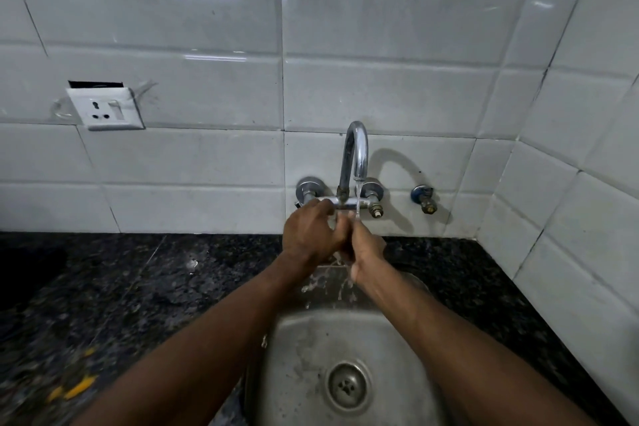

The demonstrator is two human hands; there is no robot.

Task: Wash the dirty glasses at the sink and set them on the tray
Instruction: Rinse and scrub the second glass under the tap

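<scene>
Tiles (pixel 380 90), white and glossy, fill the wall from nine to three o'clock. Below, a dark speckled counter (pixel 121 287) surrounds a steel sink (pixel 311 349) at six o'clock. Bare forearms reach to the basin's twelve o'clock edge, where the left hand (pixel 311 232) and right hand (pixel 366 249) meet under water (pixel 358 199) running from the chrome tap (pixel 354 156). The left fingers curl against the right hand, whose fingers are mostly hidden. A pale glint (pixel 343 217) shows between them, but whether either hand grips a glass cannot be told. A socket (pixel 105 109) sits at nine o'clock, the drain (pixel 347 386) at six.
</scene>
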